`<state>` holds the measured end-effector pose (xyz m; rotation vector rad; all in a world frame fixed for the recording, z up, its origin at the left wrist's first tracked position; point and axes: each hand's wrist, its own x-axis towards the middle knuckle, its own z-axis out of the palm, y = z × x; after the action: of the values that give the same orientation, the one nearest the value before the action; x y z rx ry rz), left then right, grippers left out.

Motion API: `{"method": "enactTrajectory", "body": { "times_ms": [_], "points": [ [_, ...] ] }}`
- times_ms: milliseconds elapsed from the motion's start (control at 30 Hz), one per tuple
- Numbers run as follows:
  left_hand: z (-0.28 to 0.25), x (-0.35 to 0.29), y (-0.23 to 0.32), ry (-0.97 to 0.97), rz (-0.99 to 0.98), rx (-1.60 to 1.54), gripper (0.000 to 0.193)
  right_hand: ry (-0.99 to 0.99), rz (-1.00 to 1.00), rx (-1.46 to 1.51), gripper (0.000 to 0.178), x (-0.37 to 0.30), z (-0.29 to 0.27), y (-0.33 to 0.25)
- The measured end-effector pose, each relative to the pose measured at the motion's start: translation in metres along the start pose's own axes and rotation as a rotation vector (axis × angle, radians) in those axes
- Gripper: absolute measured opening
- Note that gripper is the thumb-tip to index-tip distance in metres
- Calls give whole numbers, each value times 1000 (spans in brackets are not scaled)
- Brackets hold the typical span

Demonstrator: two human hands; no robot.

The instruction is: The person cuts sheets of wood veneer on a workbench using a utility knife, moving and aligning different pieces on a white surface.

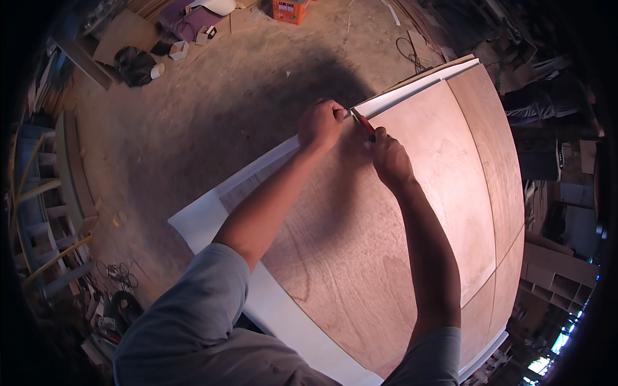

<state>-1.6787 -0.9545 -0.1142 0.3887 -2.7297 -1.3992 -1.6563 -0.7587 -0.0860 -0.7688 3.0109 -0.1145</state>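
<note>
A large brown plywood board (399, 225) lies in front of me on top of a white sheet (206, 215) that sticks out along its left and near edges. My left hand (320, 124) is closed at the board's far left edge, pressing where the white sheet meets the plywood. My right hand (388, 156) grips a red-handled cutter (363, 122), its tip at the edge right beside my left hand. Both forearms reach over the board.
A dusty concrete floor (212, 109) stretches to the left. Far off lie a black bag (134, 64), a purple cloth (190, 22) and an orange crate (290, 9). Wooden frames and cables (119, 276) crowd the left side; stacked boards (557, 264) stand at the right.
</note>
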Motion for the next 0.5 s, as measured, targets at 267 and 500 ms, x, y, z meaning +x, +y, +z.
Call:
{"method": "enactTrajectory", "body": {
  "times_ms": [267, 500],
  "points": [
    [2, 0, 0, 10, -4, -10, 13, 89, -66, -204, 32, 2, -7, -6],
    [3, 4, -2, -52, -52, -57, 19, -28, -126, -281, 20, 12, 3, 1]
  ]
}}
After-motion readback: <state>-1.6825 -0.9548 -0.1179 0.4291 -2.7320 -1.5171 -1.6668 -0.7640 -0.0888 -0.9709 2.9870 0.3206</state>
